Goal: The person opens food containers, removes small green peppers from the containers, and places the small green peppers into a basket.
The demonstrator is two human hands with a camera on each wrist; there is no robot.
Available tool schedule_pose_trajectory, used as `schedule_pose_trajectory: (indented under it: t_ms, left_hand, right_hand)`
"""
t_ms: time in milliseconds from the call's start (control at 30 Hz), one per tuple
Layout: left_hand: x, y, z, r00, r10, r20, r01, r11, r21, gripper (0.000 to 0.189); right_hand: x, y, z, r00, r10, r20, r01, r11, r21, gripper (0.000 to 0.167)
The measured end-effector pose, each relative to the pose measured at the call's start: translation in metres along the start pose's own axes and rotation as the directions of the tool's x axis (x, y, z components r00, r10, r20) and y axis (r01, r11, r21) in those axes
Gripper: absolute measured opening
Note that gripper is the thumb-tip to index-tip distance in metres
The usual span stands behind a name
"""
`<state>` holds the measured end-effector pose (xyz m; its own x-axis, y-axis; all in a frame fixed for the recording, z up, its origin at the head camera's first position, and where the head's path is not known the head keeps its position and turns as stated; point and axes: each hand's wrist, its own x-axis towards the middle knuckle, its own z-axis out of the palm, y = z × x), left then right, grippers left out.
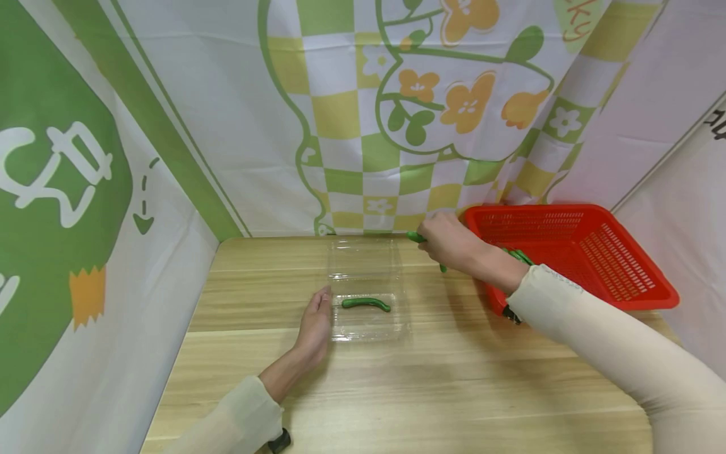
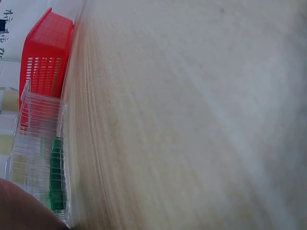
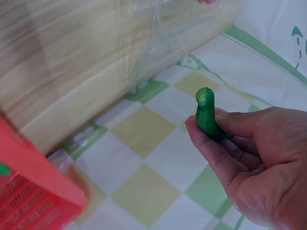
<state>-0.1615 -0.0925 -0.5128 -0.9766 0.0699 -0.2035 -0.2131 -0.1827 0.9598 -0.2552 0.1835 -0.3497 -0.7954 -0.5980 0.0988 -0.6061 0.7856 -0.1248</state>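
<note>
My right hand [image 1: 450, 243] pinches a green chili pepper [image 3: 206, 112] between thumb and fingers, up in the air beside the red basket's left end. On the table lies a clear plastic clamshell box [image 1: 371, 331] with its lid folded back toward the wall. One green chili pepper [image 1: 365, 304] rests crosswise in the box's near half. Along the box's left edge, my left hand [image 1: 314, 325] touches the side with its fingers fairly straight. In the left wrist view only part of that hand [image 2: 24, 208] shows, close to the box.
A red slotted basket [image 1: 615, 258] stands at the table's back right, with several green chili peppers [image 1: 518, 256] partly hidden by my right forearm. Behind the wooden table [image 1: 454, 391] hangs a printed checked cloth [image 1: 340, 116]; white walls close both sides.
</note>
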Motion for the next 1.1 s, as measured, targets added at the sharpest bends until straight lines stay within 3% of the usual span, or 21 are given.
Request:
schedule_pose_trajectory:
  t_ms: [233, 333, 867, 1100]
  left_hand:
    - [0.001, -0.001, 0.000, 1.000, 0.005, -0.004, -0.005, 1.000, 0.011, 0.054]
    - [0.001, -0.001, 0.000, 1.000, 0.006, -0.004, -0.006, 1.000, 0.007, 0.054]
    - [-0.001, 0.000, 0.001, 1.000, 0.008, -0.008, -0.008, 1.000, 0.021, 0.054]
    - [-0.001, 0.001, 0.000, 1.000, 0.006, 0.001, -0.006, 1.000, 0.025, 0.054]
  right_hand:
    - [-0.003, 0.016, -0.011, 0.999, 0.037, -0.011, -0.036, 0.998, 0.041, 0.040]
    - [-0.004, 0.023, -0.014, 0.999, 0.038, -0.019, -0.037, 0.999, 0.022, 0.046]
    - [-0.014, 0.061, -0.034, 0.988, 0.121, -0.100, -0.124, 0.992, -0.023, 0.041]
    - [-0.022, 0.080, -0.037, 0.981, 0.172, -0.088, -0.175, 0.984, -0.025, 0.038]
